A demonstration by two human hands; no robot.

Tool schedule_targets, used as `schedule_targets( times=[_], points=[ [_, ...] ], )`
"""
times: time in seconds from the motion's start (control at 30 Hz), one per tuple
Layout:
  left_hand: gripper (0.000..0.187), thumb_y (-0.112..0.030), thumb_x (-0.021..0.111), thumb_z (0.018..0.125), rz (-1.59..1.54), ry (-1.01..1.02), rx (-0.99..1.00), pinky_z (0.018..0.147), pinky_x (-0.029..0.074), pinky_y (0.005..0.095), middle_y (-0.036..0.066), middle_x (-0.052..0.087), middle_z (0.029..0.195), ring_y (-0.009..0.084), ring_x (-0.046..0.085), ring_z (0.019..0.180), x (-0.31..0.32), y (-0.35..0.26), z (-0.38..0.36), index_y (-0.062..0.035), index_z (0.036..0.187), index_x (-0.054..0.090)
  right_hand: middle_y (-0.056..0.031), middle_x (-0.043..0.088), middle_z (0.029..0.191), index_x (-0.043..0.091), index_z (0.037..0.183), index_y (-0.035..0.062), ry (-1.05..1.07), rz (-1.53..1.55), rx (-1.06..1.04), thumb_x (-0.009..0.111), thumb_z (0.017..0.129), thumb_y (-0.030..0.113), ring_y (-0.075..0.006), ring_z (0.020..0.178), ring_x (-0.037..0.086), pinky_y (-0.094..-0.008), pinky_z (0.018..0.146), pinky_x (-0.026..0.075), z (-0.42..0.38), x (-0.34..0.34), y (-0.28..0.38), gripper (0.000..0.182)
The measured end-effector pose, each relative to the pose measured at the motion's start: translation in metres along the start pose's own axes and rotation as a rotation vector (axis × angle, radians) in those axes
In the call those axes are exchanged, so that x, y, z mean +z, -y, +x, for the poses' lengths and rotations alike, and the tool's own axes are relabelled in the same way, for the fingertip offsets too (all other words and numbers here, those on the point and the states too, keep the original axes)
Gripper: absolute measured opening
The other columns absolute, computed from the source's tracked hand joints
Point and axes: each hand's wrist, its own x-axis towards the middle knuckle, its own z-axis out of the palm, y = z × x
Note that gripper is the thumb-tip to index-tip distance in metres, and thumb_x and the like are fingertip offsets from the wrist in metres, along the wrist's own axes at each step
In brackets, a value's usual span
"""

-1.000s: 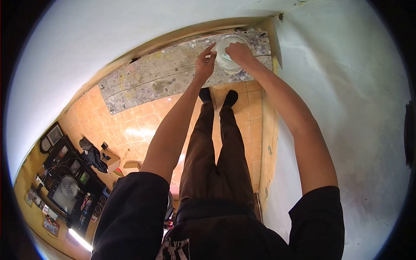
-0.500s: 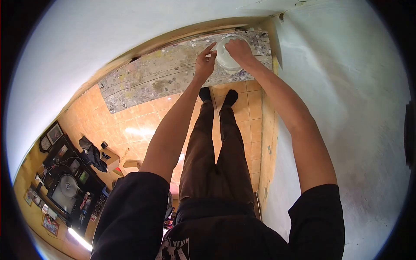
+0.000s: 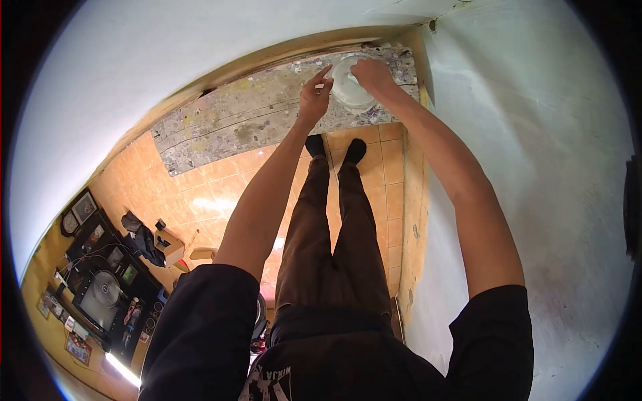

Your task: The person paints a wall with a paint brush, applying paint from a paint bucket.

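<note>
A round, whitish, translucent tub [image 3: 354,100] stands on a paint-spattered wooden plank [image 3: 234,113]. My right hand [image 3: 372,75] is over the tub's opening, its fingers closed. A small pale piece shows below the fingers, but I cannot make out what it is. At the tub's left edge is my left hand [image 3: 314,97], index finger stretched out and thumb apart from it. These fingertips are by the tub's rim; whether they press on it is not clear. The tub's contents look white and are partly covered by my right hand.
A pale wall [image 3: 535,167] rises close on the right, another [image 3: 167,73] beyond the plank. My feet in dark socks [image 3: 354,152] stand on orange floor tiles [image 3: 221,180]. At the lower left are a cardboard box [image 3: 172,248], a fan [image 3: 107,289] and a dark cabinet.
My right hand has shifted slightly right within the tub's opening. My left hand stays at the tub's left edge, with hardly any movement.
</note>
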Motion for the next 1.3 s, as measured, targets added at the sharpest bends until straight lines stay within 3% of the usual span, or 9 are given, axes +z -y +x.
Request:
schedule_targets(
  times=[0.5,0.6,0.87,0.97,1.07,1.17,1.3],
  points=[
    [0.039,-0.030,0.054,0.094,0.026,-0.007,-0.008,0.085,0.046,0.0324,0.006,0.067,0.099,0.0154,0.063,0.090,-0.001,-0.010,-0.005,-0.0280,0.133,0.053,-0.0108,0.065,0.078,0.067,0.076,0.0078,-0.032,0.072,-0.056,0.062,0.077,0.010,-0.0266,0.078,0.068,-0.0362,0.062,0.056,0.007,0.007,0.010,0.005],
    [0.036,-0.020,0.057,0.095,-0.098,-0.056,0.108,0.061,0.045,0.0256,0.002,0.060,0.082,0.0066,0.054,0.064,0.005,0.004,0.002,-0.0177,0.131,0.056,-0.0107,0.065,0.078,0.067,0.076,0.0075,-0.020,0.034,-0.021,0.063,0.077,0.010,-0.0264,0.078,0.068,-0.0362,0.063,0.057,0.008,0.007,0.007,0.005],
    [0.037,-0.020,0.056,0.095,-0.069,-0.055,0.123,0.059,0.045,0.0255,0.003,0.060,0.081,0.0073,0.054,0.062,0.005,0.002,-0.002,-0.0180,0.132,0.055,-0.0121,0.066,0.082,0.068,0.077,0.0077,0.016,0.074,-0.037,0.061,0.079,0.010,-0.0270,0.079,0.068,-0.0369,0.064,0.057,0.008,0.009,0.007,0.008],
    [0.037,-0.020,0.056,0.095,-0.100,-0.050,0.127,0.058,0.045,0.0257,0.003,0.060,0.082,0.0072,0.054,0.062,0.005,0.005,0.001,-0.0182,0.132,0.055,-0.0095,0.070,0.081,0.071,0.080,0.0092,-0.013,0.040,0.118,0.062,0.077,0.012,-0.0234,0.072,0.069,-0.0345,0.062,0.056,0.017,0.028,0.009,0.010],
    [0.037,-0.020,0.056,0.095,-0.082,-0.048,0.139,0.058,0.045,0.0258,0.003,0.059,0.082,0.0069,0.054,0.062,0.001,0.001,-0.001,-0.0184,0.132,0.055,-0.0110,0.066,0.083,0.068,0.079,0.0096,0.001,0.076,0.045,0.059,0.080,0.011,-0.0275,0.082,0.068,-0.0373,0.066,0.057,0.006,0.005,0.017,0.010],
    [0.037,-0.021,0.056,0.096,-0.049,-0.051,0.117,0.058,0.045,0.0262,0.003,0.059,0.083,0.0068,0.053,0.062,0.003,-0.003,-0.004,-0.0184,0.132,0.055,-0.0109,0.066,0.083,0.069,0.080,0.0096,0.107,0.001,0.088,0.060,0.080,0.010,-0.0277,0.081,0.068,-0.0383,0.065,0.057,0.000,0.004,0.011,0.009],
    [0.037,-0.022,0.056,0.096,-0.073,-0.067,0.161,0.058,0.045,0.0272,0.003,0.059,0.083,0.0071,0.054,0.062,0.004,0.003,-0.002,-0.0184,0.132,0.055,-0.0110,0.067,0.084,0.069,0.082,0.0072,0.047,0.044,0.122,0.061,0.079,0.008,-0.0274,0.082,0.068,-0.0383,0.065,0.057,-0.002,0.027,0.008,0.009]
  ],
)
